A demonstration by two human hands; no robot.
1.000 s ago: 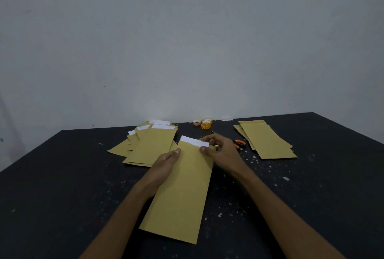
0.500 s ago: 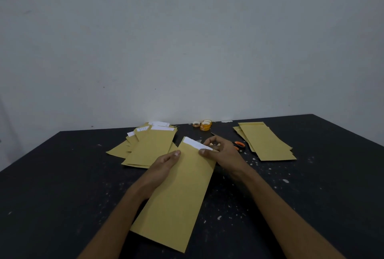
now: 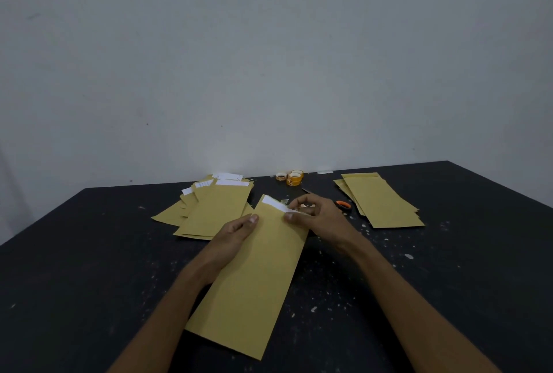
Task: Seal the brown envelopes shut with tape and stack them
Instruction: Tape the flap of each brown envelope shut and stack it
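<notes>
A long brown envelope (image 3: 254, 277) lies slanted in front of me on the black table (image 3: 89, 268), a white sheet (image 3: 273, 203) sticking out of its open far end. My left hand (image 3: 232, 239) grips the envelope's left edge near the top, thumb on its face. My right hand (image 3: 317, 215) pinches the top right corner by the white sheet. Several unsealed envelopes (image 3: 209, 208) with white paper showing lie fanned at the back left. A stack of brown envelopes (image 3: 380, 200) rests at the back right. Small orange tape rolls (image 3: 291, 177) stand by the wall.
Orange-handled scissors (image 3: 342, 205) lie just behind my right hand, partly hidden by it. White specks dot the table. A plain grey wall rises behind the table's far edge.
The envelope has slid toward me and turned slightly, its near end further left. My right fingers have shifted along the top edge over the white sheet. My left hand keeps its grip.
</notes>
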